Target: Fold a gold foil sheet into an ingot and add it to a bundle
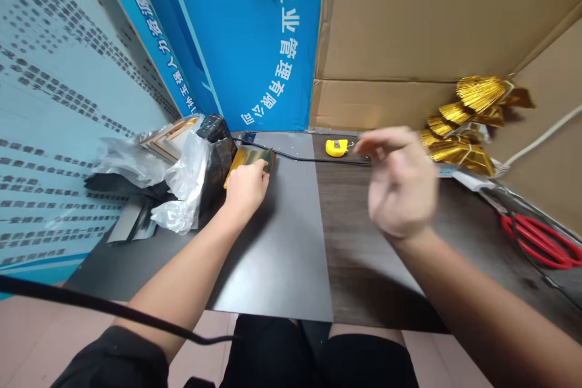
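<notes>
My left hand (245, 187) rests on a stack of gold foil sheets (249, 159) at the back left of the dark table (291, 254), its fingers curled onto the stack's near edge. My right hand (400, 185) hovers above the table's middle right, smeared by motion, with the fingers loosely bent and nothing seen in them. A pile of folded gold foil pieces (468, 127) lies beyond it at the back right.
Clear and black plastic bags (191, 182) lie left of the foil stack. A yellow tape measure (337, 147) and a black cable (309, 159) lie at the back. Red scissors (541, 241) lie at the right edge. Cardboard walls (431, 24) and blue printed boards (254, 42) enclose the table.
</notes>
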{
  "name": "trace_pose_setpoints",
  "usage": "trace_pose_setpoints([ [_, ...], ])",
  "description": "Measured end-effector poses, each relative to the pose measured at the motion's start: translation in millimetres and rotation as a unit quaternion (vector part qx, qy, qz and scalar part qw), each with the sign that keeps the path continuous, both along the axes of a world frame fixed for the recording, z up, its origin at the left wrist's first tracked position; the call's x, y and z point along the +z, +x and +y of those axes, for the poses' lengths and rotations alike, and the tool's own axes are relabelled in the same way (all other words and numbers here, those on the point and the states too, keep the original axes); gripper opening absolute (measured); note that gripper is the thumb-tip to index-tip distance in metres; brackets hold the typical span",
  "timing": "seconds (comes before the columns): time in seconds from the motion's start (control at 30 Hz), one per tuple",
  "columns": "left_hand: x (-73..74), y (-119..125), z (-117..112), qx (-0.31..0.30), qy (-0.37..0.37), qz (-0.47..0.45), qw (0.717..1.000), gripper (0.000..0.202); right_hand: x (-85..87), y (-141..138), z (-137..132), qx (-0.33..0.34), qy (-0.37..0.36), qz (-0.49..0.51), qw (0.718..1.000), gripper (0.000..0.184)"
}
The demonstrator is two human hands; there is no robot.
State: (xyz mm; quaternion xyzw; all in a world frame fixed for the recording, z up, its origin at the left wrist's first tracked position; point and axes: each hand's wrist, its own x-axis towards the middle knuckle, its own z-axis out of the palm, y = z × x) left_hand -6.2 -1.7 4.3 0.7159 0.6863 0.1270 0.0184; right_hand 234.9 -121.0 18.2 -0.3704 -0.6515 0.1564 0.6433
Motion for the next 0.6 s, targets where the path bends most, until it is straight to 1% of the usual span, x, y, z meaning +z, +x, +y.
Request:
trace_pose_setpoints([
  [0.03, -0.3, -2, 1, -0.003, 0.003, -0.011, 1.000, 0.030, -7.9, -8, 28, 0.009, -0.004, 0.015, 1.000, 0.033],
  [0.07, -0.7, -3, 1, -0.006, 0.008, -0.023, 1.000, 0.028, -18.2, -14, 52, 0.024, -0.028, 0.017, 0.999, 0.033],
  [0.1, -1.3, -5, 2, -0.009, 0.012, -0.037, 0.999, 0.027, -29.8, -19, 69, 0.042, -0.069, 0.006, 0.997, 0.032],
  [0.13, -1.8, -7, 3, -0.010, 0.016, -0.052, 0.998, 0.026, -41.4, -21, 79, 0.062, -0.134, -0.030, 0.989, 0.032],
  [0.17, -2.2, -9, 4, -0.011, 0.020, -0.066, 0.998, 0.025, -51.9, -23, 84, 0.076, -0.166, -0.051, 0.982, 0.030],
  [0.23, -2.4, -12, 5, -0.009, 0.026, -0.091, 0.995, 0.022, -66.9, -23, 82, 0.095, -0.199, -0.072, 0.973, 0.029],
  [0.27, -2.2, -14, 5, -0.010, 0.030, -0.100, 0.994, 0.019, -71.0, -23, 80, 0.105, -0.207, -0.077, 0.970, 0.029],
  [0.33, -1.4, -15, 4, -0.014, 0.050, -0.112, 0.992, 0.014, -73.9, -22, 75, 0.126, -0.222, -0.085, 0.963, 0.029],
  [0.43, -0.3, -13, 1, -0.034, 0.089, -0.118, 0.988, 0.017, -73.0, -21, 75, 0.148, -0.233, -0.094, 0.956, 0.030],
  [0.47, -0.3, -11, -1, -0.052, 0.109, -0.122, 0.985, 0.019, -72.9, -21, 76, 0.151, -0.235, -0.095, 0.956, 0.031],
  [0.5, -0.6, -10, -3, -0.084, 0.135, -0.126, 0.979, 0.020, -73.3, -21, 77, 0.151, -0.235, -0.096, 0.955, 0.032],
  [0.57, -2.2, -5, -9, -0.178, 0.199, -0.136, 0.954, 0.023, -74.8, -21, 78, 0.142, -0.229, -0.092, 0.959, 0.042],
  [0.6, -3.4, -3, -12, -0.230, 0.225, -0.140, 0.936, 0.024, -75.5, -20, 78, 0.136, -0.219, -0.088, 0.962, 0.052],
])
